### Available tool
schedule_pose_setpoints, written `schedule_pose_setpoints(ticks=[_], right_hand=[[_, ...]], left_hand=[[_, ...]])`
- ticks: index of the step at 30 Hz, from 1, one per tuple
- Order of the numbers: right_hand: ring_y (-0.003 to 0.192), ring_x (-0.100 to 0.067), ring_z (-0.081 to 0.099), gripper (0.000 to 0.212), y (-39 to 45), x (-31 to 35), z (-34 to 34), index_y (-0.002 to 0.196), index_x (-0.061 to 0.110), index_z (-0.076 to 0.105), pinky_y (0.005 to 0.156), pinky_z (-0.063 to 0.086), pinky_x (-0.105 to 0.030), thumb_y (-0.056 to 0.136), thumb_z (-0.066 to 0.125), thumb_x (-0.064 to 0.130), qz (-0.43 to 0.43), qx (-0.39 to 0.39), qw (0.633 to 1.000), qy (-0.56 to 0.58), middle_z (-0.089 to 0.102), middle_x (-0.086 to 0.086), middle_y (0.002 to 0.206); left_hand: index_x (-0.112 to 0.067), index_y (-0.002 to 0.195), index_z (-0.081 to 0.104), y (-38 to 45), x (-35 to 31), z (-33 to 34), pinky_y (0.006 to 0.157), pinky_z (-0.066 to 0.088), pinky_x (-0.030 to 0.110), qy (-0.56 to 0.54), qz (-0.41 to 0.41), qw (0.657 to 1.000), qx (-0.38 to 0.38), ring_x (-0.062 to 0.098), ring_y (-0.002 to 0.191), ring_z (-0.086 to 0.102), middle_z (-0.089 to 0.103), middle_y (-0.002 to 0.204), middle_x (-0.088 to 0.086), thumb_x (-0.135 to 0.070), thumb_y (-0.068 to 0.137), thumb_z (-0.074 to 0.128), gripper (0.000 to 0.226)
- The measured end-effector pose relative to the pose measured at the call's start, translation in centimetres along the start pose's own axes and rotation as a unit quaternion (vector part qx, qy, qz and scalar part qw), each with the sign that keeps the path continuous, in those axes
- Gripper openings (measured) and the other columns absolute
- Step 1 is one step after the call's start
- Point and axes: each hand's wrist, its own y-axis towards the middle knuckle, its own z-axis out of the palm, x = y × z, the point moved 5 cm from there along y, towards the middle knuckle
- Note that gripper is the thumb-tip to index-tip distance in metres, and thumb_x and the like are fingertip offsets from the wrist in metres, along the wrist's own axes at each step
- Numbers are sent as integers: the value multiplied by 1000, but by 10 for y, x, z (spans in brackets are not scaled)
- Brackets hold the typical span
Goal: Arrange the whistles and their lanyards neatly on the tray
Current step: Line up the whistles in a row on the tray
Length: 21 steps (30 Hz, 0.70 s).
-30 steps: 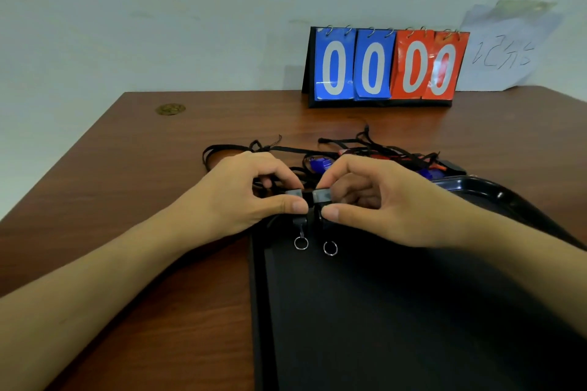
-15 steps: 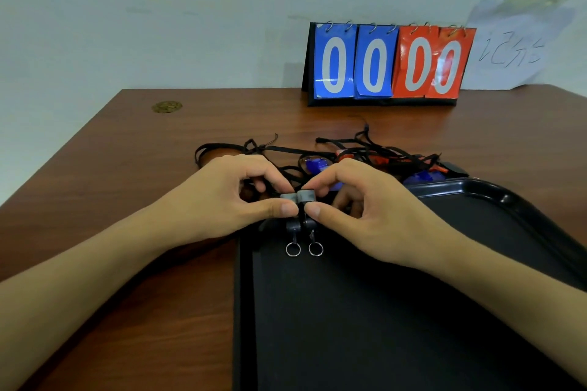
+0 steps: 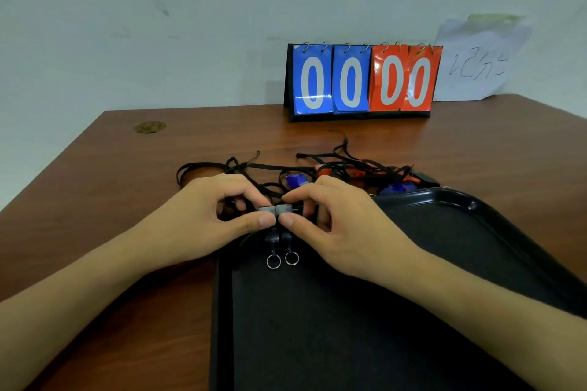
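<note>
A black tray [image 3: 476,206] lies on the brown table, its far left corner under my hands. My left hand [image 3: 203,219] pinches a black whistle [image 3: 266,210] and my right hand [image 3: 336,222] pinches a second black whistle [image 3: 284,209]. The two whistles touch side by side over the tray's far edge, each with a small metal ring [image 3: 273,261] hanging toward me. Behind my hands lies a tangle of black lanyards [image 3: 336,162] with a blue whistle [image 3: 297,181], another blue whistle [image 3: 395,189] and a red whistle [image 3: 352,172] on the table.
A flip scoreboard [image 3: 363,81] showing zeros stands at the table's far edge, with a paper sheet [image 3: 476,67] on the wall beside it. A brass disc [image 3: 149,127] sits in the table at the far left. Bare wood lies left of the tray.
My hands have brought the two black whistles together until they touch; a second ago there was a gap between them. The rings now hang closer to each other.
</note>
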Motion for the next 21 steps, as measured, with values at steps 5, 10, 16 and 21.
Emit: schedule_pose_setpoints(ticks=[5, 10, 16, 21], right_hand=[[83, 5, 59, 31, 9, -3, -27, 128, 37, 59, 66, 42, -11, 99, 53, 47, 25, 51, 998, 30, 61, 21, 98], [93, 1, 65, 19, 22, -36, -64, 119, 33, 62, 86, 54, -22, 100, 58, 34, 38, 112, 993, -21, 70, 15, 103], [98, -3, 65, 17, 28, -64, -59, 113, 31, 65, 94, 57, -31, 97, 63, 36, 31, 121, 992, -19, 70, 12, 106], [95, 1, 64, 26, 27, -60, -39, 119, 36, 66, 86, 54, -22, 96, 62, 46, -3, 100, 995, 0, 69, 14, 107]], left_hand=[[-45, 107, 71, -1, -5, -2, 80, 52, 21, 23, 5, 1000, -7, 7, 103, 65, 67, 110, -24, -67, 88, 54, 33], [-41, 101, 74, 2, -22, -24, 80, 51, 25, 13, -15, 1000, -24, 5, 96, 68, 73, 105, -17, -47, 99, 56, 20], [-43, 109, 71, 51, -34, -25, 71, 45, 10, 63, -34, 997, 9, -6, 98, 64, 73, 104, -22, -29, 99, 65, 19], [-43, 120, 68, 69, -15, 8, 83, 47, 12, 79, -21, 994, 70, -5, 104, 61, 65, 114, -25, -28, 98, 67, 26]])
